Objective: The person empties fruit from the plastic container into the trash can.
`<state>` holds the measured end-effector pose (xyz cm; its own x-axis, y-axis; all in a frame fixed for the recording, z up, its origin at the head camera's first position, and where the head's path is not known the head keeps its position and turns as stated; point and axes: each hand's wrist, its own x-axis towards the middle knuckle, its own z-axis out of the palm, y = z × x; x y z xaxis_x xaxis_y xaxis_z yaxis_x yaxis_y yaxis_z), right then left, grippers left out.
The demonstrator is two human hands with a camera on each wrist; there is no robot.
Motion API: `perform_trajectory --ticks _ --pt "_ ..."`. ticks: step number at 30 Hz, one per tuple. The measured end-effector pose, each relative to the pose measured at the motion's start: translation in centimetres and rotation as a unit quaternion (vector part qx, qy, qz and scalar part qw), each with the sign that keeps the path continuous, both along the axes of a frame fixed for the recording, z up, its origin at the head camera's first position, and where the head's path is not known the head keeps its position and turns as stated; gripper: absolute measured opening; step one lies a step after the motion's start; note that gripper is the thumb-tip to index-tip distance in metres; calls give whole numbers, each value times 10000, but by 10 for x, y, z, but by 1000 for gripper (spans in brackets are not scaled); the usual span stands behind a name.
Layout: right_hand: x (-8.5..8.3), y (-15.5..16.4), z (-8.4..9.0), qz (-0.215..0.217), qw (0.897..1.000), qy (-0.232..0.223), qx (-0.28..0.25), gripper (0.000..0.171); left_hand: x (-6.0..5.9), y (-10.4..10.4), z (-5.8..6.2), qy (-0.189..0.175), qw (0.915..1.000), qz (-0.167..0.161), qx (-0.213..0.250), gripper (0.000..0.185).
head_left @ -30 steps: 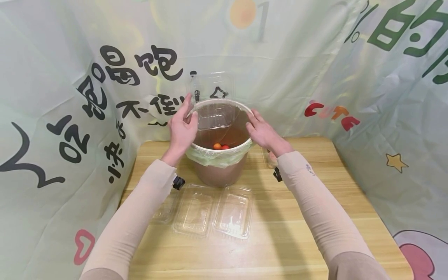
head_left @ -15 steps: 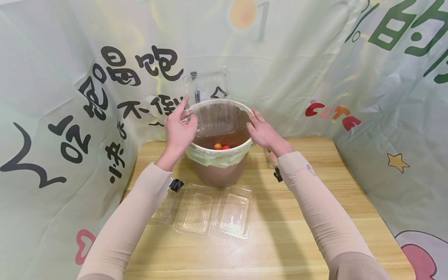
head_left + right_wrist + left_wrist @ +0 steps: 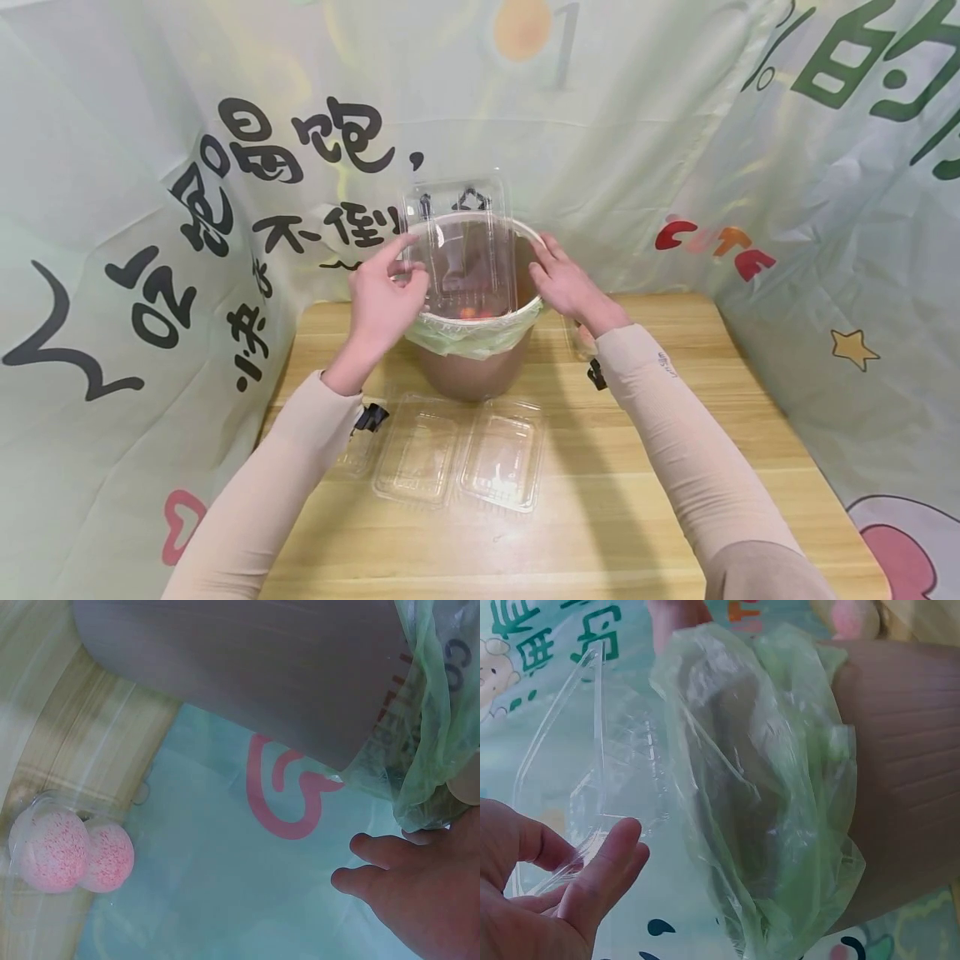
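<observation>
My left hand (image 3: 384, 292) pinches the clear plastic box (image 3: 459, 246) by its near edge, tilted over the mouth of the bin (image 3: 472, 367). It feels nearly weightless, thin and springy — squeeze hard and it would buckle, so the stiffer rim is the place to grip. My right hand (image 3: 564, 282) rests flat and relaxed against the bin's rim.

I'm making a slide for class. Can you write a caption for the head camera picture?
Left hand holds a clear plastic box over a lined brown bin; right hand rests on its rim.
</observation>
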<state>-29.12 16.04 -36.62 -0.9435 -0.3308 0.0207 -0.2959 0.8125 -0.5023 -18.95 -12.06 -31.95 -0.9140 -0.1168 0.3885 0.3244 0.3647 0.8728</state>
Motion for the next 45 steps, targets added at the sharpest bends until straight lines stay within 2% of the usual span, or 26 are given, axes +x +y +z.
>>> perform_trajectory --ticks 5,15,19,28,36,41,45 --pt "1 0 0 16 10000 -19 -3 66 16 0 -2 -279 9994 -208 -7 56" --pt "2 -1 0 8 10000 -29 20 66 43 7 -20 -341 9992 -116 -195 55" --pt "2 -1 0 -1 10000 -40 26 66 51 10 -32 -242 9990 -261 -287 55" --pt "1 0 -1 44 10000 25 -2 67 72 20 -62 222 9981 -159 -555 52" --pt "2 -1 1 22 10000 -18 33 66 86 24 -85 139 9984 -280 -476 55" --pt "-1 0 0 -5 10000 25 20 66 94 28 -101 266 9967 -286 -713 53" --pt "-2 -1 0 -28 10000 28 37 67 100 34 -109 74 9967 -437 -687 54"
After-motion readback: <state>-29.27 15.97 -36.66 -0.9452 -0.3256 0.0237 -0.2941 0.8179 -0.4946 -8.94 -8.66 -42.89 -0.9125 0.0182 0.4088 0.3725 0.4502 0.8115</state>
